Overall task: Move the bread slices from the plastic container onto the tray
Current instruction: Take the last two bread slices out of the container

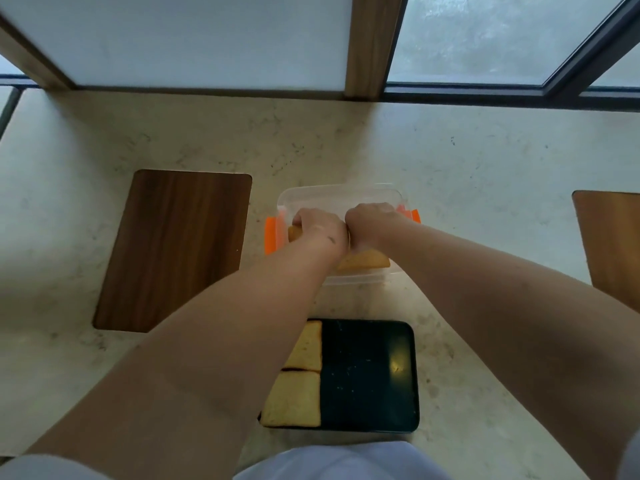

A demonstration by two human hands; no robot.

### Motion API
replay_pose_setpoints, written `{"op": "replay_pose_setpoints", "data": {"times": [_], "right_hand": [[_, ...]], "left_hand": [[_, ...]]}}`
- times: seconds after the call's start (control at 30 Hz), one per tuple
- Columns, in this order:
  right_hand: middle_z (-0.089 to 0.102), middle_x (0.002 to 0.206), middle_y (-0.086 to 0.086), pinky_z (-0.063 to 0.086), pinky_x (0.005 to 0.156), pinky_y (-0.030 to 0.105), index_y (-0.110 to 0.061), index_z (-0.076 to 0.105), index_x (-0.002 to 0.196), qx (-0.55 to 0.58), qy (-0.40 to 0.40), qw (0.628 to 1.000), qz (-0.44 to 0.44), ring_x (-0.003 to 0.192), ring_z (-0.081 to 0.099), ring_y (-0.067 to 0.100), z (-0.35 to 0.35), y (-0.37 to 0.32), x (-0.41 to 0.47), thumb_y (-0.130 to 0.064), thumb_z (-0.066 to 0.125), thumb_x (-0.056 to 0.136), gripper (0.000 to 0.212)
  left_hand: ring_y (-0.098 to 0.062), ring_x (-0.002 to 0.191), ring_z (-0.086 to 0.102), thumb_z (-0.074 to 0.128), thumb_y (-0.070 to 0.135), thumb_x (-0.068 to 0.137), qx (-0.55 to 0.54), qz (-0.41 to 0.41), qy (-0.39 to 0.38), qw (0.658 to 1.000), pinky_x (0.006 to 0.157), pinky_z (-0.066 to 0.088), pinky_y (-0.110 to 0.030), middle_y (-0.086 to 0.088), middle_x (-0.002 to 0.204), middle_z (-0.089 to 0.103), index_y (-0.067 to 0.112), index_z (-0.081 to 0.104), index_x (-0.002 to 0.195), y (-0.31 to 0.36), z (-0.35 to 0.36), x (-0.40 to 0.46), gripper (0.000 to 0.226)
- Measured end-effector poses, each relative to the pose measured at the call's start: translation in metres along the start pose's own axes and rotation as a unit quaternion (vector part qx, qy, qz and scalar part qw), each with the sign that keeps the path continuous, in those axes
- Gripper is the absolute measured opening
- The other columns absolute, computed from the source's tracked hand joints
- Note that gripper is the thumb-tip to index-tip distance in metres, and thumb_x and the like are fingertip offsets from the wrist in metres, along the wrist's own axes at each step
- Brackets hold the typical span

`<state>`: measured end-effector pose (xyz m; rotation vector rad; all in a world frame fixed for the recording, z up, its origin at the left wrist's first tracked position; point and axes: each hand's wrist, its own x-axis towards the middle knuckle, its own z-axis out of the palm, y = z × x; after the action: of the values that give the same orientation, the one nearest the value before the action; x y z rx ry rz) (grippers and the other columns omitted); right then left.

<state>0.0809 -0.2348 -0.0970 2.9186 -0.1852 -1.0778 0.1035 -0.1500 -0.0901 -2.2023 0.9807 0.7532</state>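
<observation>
Both hands — left (313, 230), right (372, 225) — curled on bread (363, 262) in container (339, 195); soft, crumbly — lift by edges.

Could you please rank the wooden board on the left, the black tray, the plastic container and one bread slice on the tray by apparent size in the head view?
1. Wooden board
2. Black tray
3. Plastic container, partly hidden by both hands; it lies farther off, so its place against the tray is unsure
4. Bread slice
</observation>
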Motion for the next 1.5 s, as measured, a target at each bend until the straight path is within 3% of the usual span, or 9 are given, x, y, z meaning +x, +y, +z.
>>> {"op": "replay_pose_setpoints", "data": {"times": [0.3,0.5,0.67,0.9,1.1,1.17,1.3,1.4,1.5], "right_hand": [[0.057,0.091,0.002,0.037,0.079,0.033,-0.018,0.058,0.093,-0.012,-0.005,0.999,0.037,0.085,0.053,0.024,0.011,-0.005,0.014,-0.019,0.058,0.09,0.003],[0.056,0.111,0.009,0.041,0.09,0.038,-0.015,0.062,0.116,0.022,-0.026,0.998,0.061,0.112,0.051,0.028,0.011,-0.007,0.015,-0.021,0.064,0.088,0.029],[0.056,0.077,0.001,0.046,0.067,0.033,-0.012,0.064,0.09,0.051,-0.013,0.998,0.042,0.065,0.054,0.018,0.009,-0.004,0.011,-0.009,0.065,0.084,0.006],[0.051,0.072,-0.001,0.043,0.056,0.031,-0.015,0.062,0.094,0.052,0.029,0.998,-0.002,0.064,0.054,0.019,0.001,0.004,-0.01,-0.006,0.059,0.082,0.015],[0.044,0.072,-0.003,0.04,0.066,0.033,-0.019,0.053,0.088,0.047,0.115,0.992,0.019,0.076,0.052,0.025,-0.017,0.009,-0.042,-0.01,0.052,0.085,0.01],[0.046,0.071,-0.001,0.041,0.061,0.032,-0.017,0.054,0.085,0.068,0.145,0.986,0.039,0.069,0.054,0.022,-0.022,0.012,-0.057,-0.01,0.054,0.084,0.007],[0.058,0.073,0.002,0.054,0.057,0.033,-0.015,0.062,0.085,0.211,0.238,0.946,0.067,0.065,0.059,0.02,-0.024,0.02,-0.094,-0.017,0.057,0.084,0.005],[0.06,0.068,0.003,0.051,0.055,0.032,-0.012,0.063,0.079,0.35,0.33,0.874,0.069,0.062,0.06,0.02,-0.009,0.026,-0.129,-0.019,0.06,0.079,0.007],[0.067,0.075,0.011,0.05,0.055,0.032,-0.007,0.067,0.083,0.519,0.338,0.781,0.077,0.062,0.06,0.017,0.017,0.029,-0.166,-0.022,0.065,0.078,0.017]], "left_hand": [[-0.031,0.111,0.056,0.048,0.023,0.091,0.008,0.012,0.011,1.0,0.096,0.045,-0.046,-0.005,0.119,0.062,0.021,0.063,0.118,0.002,0.01,0.011,0.031],[-0.025,0.094,0.057,0.049,0.015,0.087,-0.137,0.002,0.037,0.99,0.084,0.05,-0.036,-0.003,0.092,0.057,0.017,0.063,0.091,-0.005,0.009,0.013,0.015],[-0.021,0.074,0.057,0.05,0.007,0.085,-0.169,0.009,0.041,0.985,0.065,0.048,-0.032,0.0,0.075,0.055,0.017,0.059,0.078,-0.008,0.006,0.013,0.015],[-0.016,0.056,0.049,0.052,0.007,0.081,-0.197,0.02,0.086,0.976,0.047,0.032,-0.028,0.001,0.063,0.05,0.02,0.048,0.06,-0.015,-0.004,0.001,0.026],[-0.014,0.049,0.047,0.055,0.012,0.08,-0.239,-0.023,0.161,0.957,0.042,0.03,-0.025,0.001,0.06,0.052,0.018,0.052,0.06,-0.021,-0.022,-0.026,0.021],[-0.017,0.052,0.055,0.057,0.013,0.079,-0.308,-0.029,0.183,0.933,0.043,0.035,-0.025,0.0,0.061,0.056,0.016,0.056,0.065,-0.027,-0.028,-0.038,0.015],[-0.02,0.067,0.066,0.064,0.023,0.08,-0.51,-0.013,0.23,0.829,0.06,0.059,-0.033,-0.006,0.077,0.064,0.015,0.059,0.085,-0.045,-0.031,-0.077,0.011],[-0.012,0.064,0.06,0.067,0.027,0.08,-0.589,-0.018,0.286,0.756,0.058,0.053,-0.029,0.001,0.075,0.06,0.023,0.057,0.077,-0.053,-0.016,-0.118,0.011],[-0.014,0.079,0.066,0.069,0.027,0.079,-0.723,-0.013,0.233,0.651,0.068,0.056,-0.031,0.001,0.091,0.066,0.018,0.062,0.095,-0.05,0.014,-0.155,0.02]]}}
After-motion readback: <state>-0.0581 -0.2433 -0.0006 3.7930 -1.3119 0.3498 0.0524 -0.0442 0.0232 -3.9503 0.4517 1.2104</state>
